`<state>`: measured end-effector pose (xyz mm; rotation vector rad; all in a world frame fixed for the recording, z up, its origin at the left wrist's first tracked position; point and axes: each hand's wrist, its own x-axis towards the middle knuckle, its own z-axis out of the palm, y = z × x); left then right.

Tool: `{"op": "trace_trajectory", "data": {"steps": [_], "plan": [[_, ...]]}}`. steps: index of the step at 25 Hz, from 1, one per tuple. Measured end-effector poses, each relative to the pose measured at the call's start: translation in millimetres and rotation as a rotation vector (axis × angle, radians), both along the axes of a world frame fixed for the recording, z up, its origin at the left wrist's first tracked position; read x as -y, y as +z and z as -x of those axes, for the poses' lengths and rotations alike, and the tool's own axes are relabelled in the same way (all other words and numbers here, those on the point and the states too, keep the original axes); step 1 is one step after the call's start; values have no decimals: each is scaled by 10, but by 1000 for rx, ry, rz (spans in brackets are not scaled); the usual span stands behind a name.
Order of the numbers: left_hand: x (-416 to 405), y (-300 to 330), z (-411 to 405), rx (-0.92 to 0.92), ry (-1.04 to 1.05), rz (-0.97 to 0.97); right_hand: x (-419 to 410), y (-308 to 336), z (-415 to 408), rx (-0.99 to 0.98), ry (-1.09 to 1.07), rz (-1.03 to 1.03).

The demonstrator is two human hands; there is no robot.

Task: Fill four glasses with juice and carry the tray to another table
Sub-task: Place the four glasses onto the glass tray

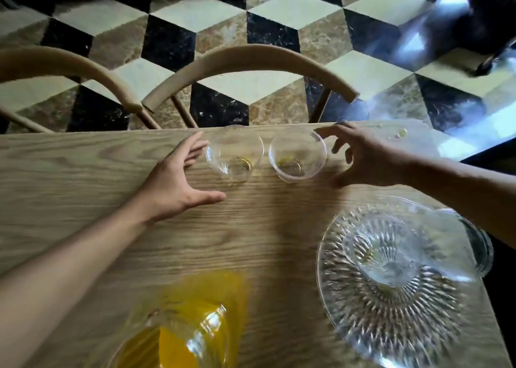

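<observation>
Two clear glasses stand side by side near the far edge of the wooden table (83, 177), each with a trace of yellow juice at the bottom. My left hand (178, 180) is open just left of the left glass (234, 152), fingers spread, not gripping it. On the other side, my right hand (360, 155) is open beside the right glass (297, 155), fingertips at its rim. A cut-glass round tray (391, 320) lies at the near right with one glass (385, 253) on it and another glass (474, 239) at its right edge. A pitcher of orange juice (181, 334) stands at the near edge.
Two wooden chair backs (251, 57) curve just beyond the table's far edge. Below them is a floor of black, cream and brown cube-pattern tiles. A few small drops lie on the table at the far right (399, 133). The table's right edge runs close beside the tray.
</observation>
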<state>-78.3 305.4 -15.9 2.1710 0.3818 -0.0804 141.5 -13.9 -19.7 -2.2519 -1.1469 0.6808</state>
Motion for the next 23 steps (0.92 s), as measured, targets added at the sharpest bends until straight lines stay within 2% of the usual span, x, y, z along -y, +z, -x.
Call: {"op": "trace_trajectory", "data": {"steps": [4,6,12,20,23], "plan": [[76,-76,-98,59,62,-47,-148,-80,66,-13,21,-122],[124,-72,-126,109,37,-44,-217,-88,100,-90,18,-169],[225,-87,-185,161,88,123,-283,-32,198,-215,6,-273],[297,118,-221,206,136,215,-262,125,249,-198,-47,-261],[305,454,-192,226,150,209,-226,432,289,-205,-89,-285]]}}
